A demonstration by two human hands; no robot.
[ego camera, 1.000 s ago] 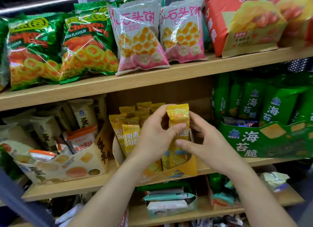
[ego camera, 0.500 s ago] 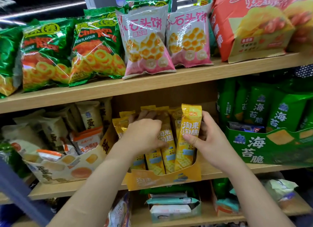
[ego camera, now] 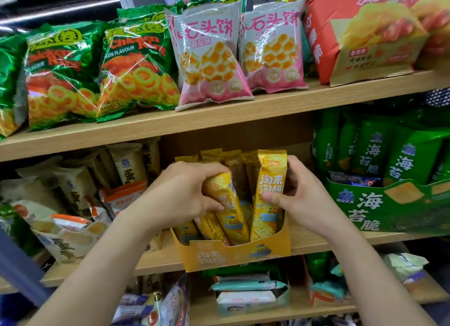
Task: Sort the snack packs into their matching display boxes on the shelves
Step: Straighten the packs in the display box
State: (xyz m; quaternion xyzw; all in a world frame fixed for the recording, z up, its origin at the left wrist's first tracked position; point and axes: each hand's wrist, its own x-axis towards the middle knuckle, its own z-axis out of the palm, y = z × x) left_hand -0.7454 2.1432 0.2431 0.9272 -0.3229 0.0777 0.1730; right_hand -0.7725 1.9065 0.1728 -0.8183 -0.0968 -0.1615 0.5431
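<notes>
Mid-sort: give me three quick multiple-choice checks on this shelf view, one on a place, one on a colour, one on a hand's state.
1. The yellow box stands on:
A. the bottom shelf
B. the middle shelf, between a beige box and a green box
C. the floor

2. The two bags left of the red pack on the top shelf are:
A. pink and white
B. blue
C. black

3. The right hand:
A. hangs empty
B. holds an upright yellow pack
C. presses the green box

Answers: 1 B, the box sits on the middle board with those boxes on either side. 2 A, white tops and pink bottoms. 3 B, the thumb and fingers clasp the pack.
</notes>
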